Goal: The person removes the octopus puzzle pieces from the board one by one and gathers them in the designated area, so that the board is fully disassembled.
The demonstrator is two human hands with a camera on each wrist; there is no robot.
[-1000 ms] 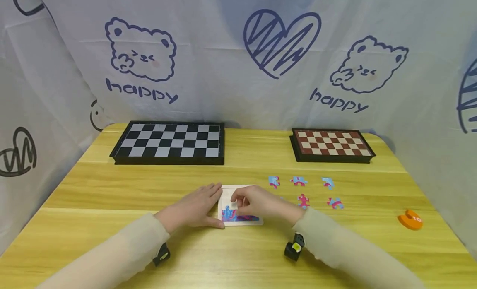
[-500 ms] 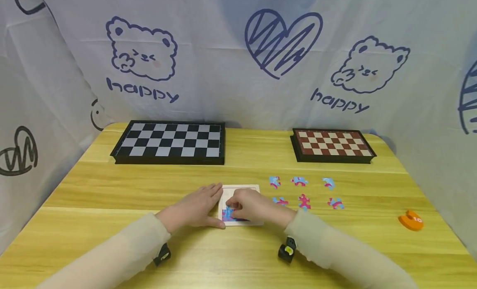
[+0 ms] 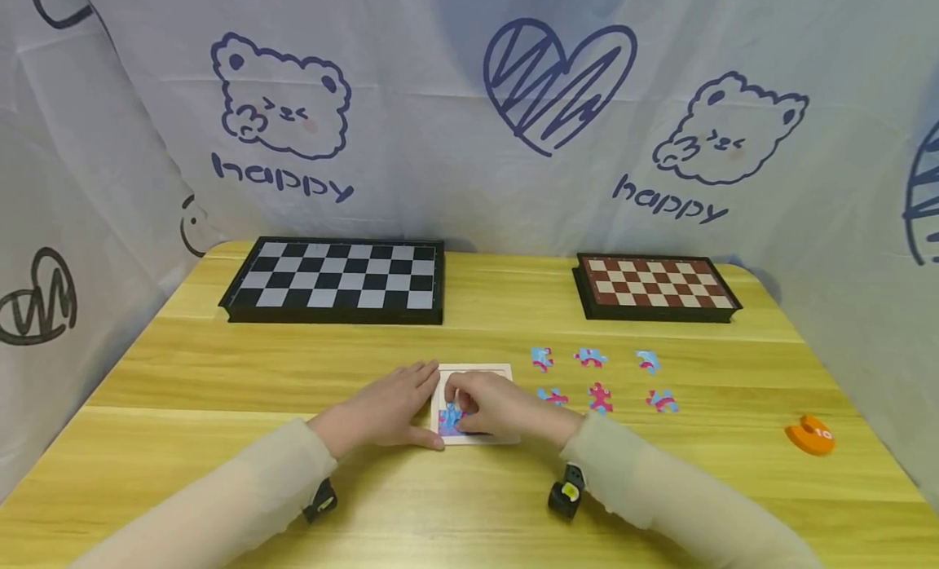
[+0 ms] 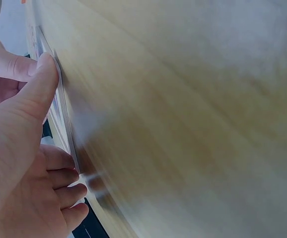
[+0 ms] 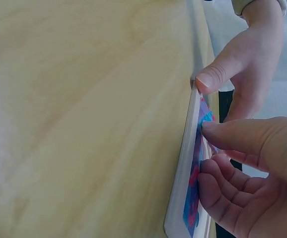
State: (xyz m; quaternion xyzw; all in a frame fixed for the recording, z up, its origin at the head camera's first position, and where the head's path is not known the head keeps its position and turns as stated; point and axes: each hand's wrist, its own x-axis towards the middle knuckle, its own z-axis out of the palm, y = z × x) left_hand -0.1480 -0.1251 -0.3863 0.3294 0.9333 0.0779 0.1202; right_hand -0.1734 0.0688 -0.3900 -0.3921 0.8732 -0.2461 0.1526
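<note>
In the head view a pale puzzle frame [image 3: 478,369] lies on the table with blue, purple and pink pieces along its near side. My left hand [image 3: 385,412] rests along its left edge, fingers extended, thumb at the near left corner. Over the frame, my right hand [image 3: 490,404] pinches a blue puzzle piece [image 3: 451,412] at the left part of the filled area. The right wrist view shows the thumb against this blue piece [image 5: 206,118], low in the frame; the other fingers are curled beside it. My right hand hides part of the frame.
Several loose puzzle pieces [image 3: 599,396] lie in two rows to the right of the frame. Farther right is an orange curved object [image 3: 810,435] marked 10. A black-and-white chessboard [image 3: 333,277] and a smaller brown one [image 3: 655,284] stand at the back, before a printed cloth [image 3: 455,145].
My right hand has moved left and down over the frame, bringing the blue piece to the left part, then stays nearly still. One loose piece has come into view. The left hand stays put.
</note>
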